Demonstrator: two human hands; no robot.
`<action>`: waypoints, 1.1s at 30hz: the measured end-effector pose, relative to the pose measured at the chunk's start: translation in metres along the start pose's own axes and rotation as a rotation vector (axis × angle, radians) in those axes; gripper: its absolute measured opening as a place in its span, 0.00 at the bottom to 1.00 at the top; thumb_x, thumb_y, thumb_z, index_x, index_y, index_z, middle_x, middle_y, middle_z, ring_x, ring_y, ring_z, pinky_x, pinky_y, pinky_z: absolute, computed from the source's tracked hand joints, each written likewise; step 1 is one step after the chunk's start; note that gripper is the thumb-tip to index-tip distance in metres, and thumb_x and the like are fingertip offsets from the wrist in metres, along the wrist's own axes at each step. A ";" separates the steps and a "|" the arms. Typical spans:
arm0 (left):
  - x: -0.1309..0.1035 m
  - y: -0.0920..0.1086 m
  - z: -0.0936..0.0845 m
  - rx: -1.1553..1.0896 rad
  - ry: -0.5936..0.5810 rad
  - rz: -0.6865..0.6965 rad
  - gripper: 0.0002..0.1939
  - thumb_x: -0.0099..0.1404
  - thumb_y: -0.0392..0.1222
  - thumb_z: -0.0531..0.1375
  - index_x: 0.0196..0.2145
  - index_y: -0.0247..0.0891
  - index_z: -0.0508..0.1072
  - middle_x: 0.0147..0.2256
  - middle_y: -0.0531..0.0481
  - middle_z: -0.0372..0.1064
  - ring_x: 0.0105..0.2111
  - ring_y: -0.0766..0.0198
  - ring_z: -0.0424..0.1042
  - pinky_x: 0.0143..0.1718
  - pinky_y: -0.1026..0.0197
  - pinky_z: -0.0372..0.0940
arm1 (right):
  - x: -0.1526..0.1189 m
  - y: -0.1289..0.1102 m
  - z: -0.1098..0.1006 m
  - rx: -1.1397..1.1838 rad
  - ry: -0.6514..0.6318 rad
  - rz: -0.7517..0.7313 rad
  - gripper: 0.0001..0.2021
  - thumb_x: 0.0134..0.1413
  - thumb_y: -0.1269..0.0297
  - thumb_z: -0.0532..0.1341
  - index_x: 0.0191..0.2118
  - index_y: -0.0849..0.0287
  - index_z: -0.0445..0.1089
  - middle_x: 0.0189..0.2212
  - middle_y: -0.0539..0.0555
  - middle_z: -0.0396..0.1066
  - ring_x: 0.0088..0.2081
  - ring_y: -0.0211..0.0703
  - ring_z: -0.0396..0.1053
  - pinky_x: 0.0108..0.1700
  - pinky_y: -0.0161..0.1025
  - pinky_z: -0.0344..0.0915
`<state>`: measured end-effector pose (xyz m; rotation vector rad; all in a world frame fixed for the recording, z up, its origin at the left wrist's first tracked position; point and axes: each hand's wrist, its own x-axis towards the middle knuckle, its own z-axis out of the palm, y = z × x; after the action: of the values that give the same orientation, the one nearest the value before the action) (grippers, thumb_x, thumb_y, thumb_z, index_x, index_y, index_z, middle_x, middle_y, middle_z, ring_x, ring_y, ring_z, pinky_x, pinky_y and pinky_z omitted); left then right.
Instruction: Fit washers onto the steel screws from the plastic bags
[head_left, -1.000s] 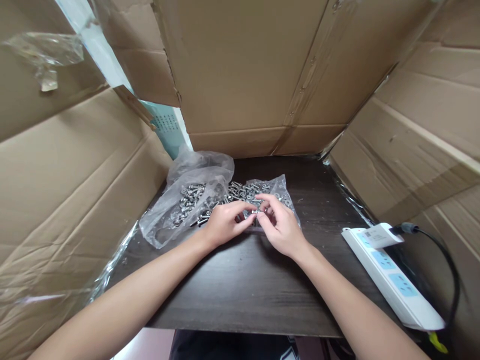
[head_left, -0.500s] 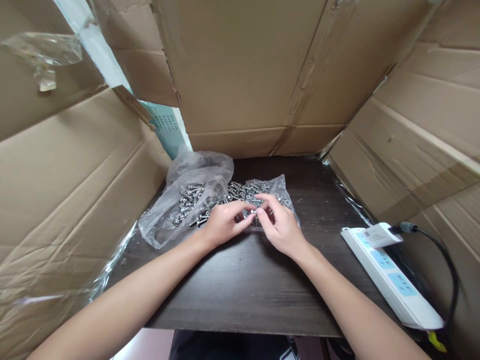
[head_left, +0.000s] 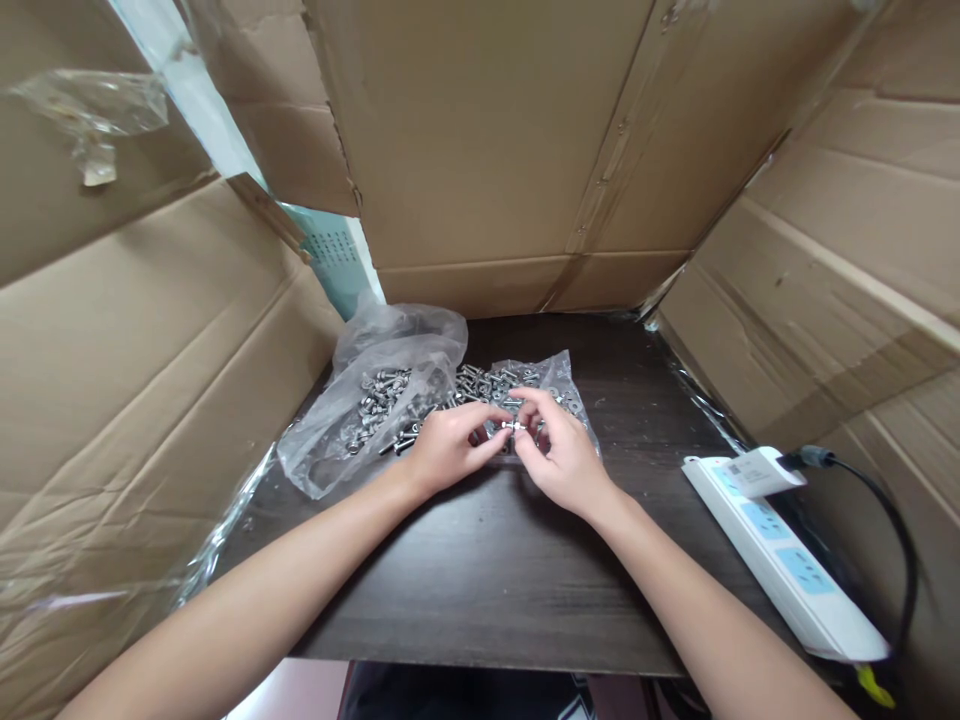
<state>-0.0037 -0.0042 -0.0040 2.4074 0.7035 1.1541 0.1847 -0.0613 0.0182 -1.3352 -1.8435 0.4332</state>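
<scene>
A small shiny bolt lies level between my two hands, with what looks like a washer or nut around its middle. The thumb and forefinger of my left hand pinch its left end. At its right end are the thumb and fingers of my right hand, closed around it with the forefinger raised. Just behind my hands, a clear plastic bag lies flat under loose bolts, nuts and washers. More bolts are heaped in a cloudy plastic bag to the left, partly hidden by its folds.
The dark wooden table is walled by cardboard at the back and both sides. A white power strip with a plugged-in adapter and black cable lies along the right edge.
The right thumb has dropped slightly away from the bolt, so more of the bolt and the piece around its middle shows. My left hand and the bags have stayed in place.
</scene>
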 end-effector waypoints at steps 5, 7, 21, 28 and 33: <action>0.000 0.000 0.000 0.000 0.005 0.009 0.08 0.71 0.40 0.61 0.45 0.36 0.78 0.38 0.48 0.80 0.27 0.69 0.75 0.29 0.68 0.70 | -0.001 0.001 0.002 -0.022 0.061 -0.054 0.27 0.51 0.73 0.59 0.58 0.54 0.64 0.39 0.53 0.70 0.37 0.44 0.69 0.36 0.39 0.67; 0.000 0.000 0.000 0.001 0.001 0.006 0.08 0.72 0.40 0.61 0.45 0.37 0.78 0.38 0.48 0.80 0.27 0.69 0.75 0.29 0.68 0.71 | 0.000 0.001 0.001 -0.016 0.050 -0.033 0.23 0.55 0.71 0.59 0.57 0.54 0.64 0.37 0.52 0.71 0.35 0.43 0.69 0.36 0.39 0.67; 0.001 0.001 0.000 0.015 -0.003 0.006 0.08 0.72 0.40 0.60 0.44 0.37 0.78 0.37 0.48 0.80 0.26 0.69 0.76 0.30 0.67 0.70 | 0.000 -0.004 -0.002 0.004 -0.063 0.051 0.21 0.55 0.68 0.59 0.55 0.54 0.66 0.30 0.47 0.70 0.27 0.39 0.67 0.31 0.36 0.64; 0.000 0.000 0.000 0.004 -0.009 -0.005 0.08 0.72 0.40 0.60 0.45 0.37 0.78 0.37 0.48 0.80 0.27 0.68 0.76 0.30 0.67 0.70 | 0.001 -0.003 -0.001 -0.016 -0.011 0.035 0.17 0.59 0.68 0.57 0.53 0.54 0.67 0.31 0.48 0.70 0.26 0.38 0.66 0.32 0.36 0.64; 0.000 0.001 0.000 0.005 -0.008 0.009 0.08 0.71 0.40 0.60 0.44 0.36 0.78 0.37 0.48 0.80 0.27 0.68 0.75 0.30 0.67 0.70 | 0.001 -0.002 -0.002 0.005 -0.029 0.036 0.15 0.64 0.66 0.55 0.54 0.55 0.67 0.31 0.49 0.72 0.27 0.40 0.68 0.34 0.37 0.64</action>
<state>-0.0035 -0.0045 -0.0035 2.4205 0.6948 1.1474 0.1844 -0.0614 0.0214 -1.3672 -1.8434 0.4775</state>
